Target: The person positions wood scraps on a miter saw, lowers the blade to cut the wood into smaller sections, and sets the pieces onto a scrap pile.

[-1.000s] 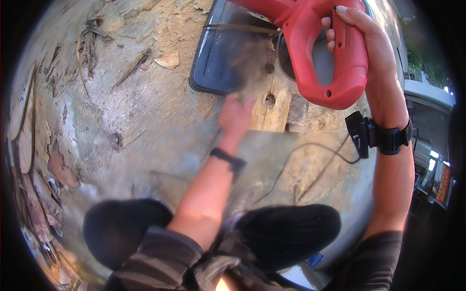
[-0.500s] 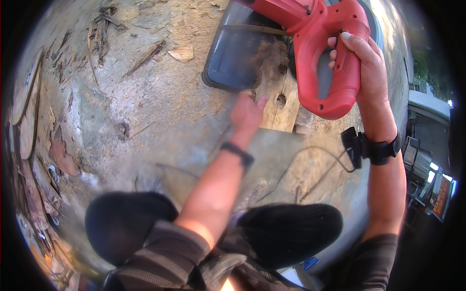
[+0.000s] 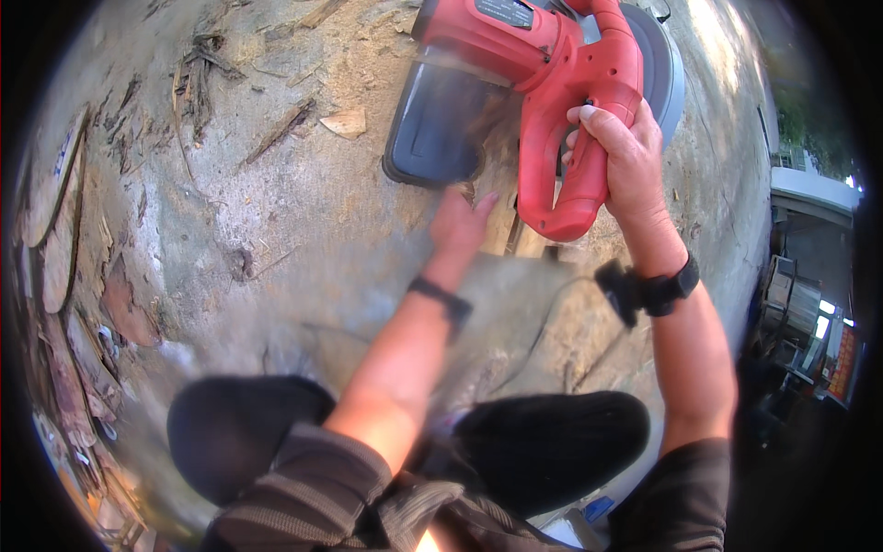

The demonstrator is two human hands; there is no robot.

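Observation:
My right hand (image 3: 630, 166) is wrapped round the D-shaped handle of a red power saw (image 3: 561, 207), thumb lying on top near the trigger. A round grey blade guard (image 3: 667, 69) shows on the saw's right side. Under the saw lies a pale wooden board (image 3: 501, 216), mostly covered by the red housing. Curled against the board's left edge is my left hand (image 3: 457, 225), its thumb sticking up; the fingertips are partly hidden. Just beyond it stands a dark, glossy, rounded box-like part (image 3: 437, 120), below the motor housing.
Wood scraps and splinters (image 3: 198, 83) litter the dusty concrete, with a pale chip (image 3: 345, 122) left of the saw. Offcut slabs (image 3: 64, 221) pile along the far left. A thin cord (image 3: 543, 331) runs near my knees. Racks and gear (image 3: 800, 313) stand at the right.
The saw and my right hand have shifted left and slightly down, covering more of the board. My left hand has moved only a little left.

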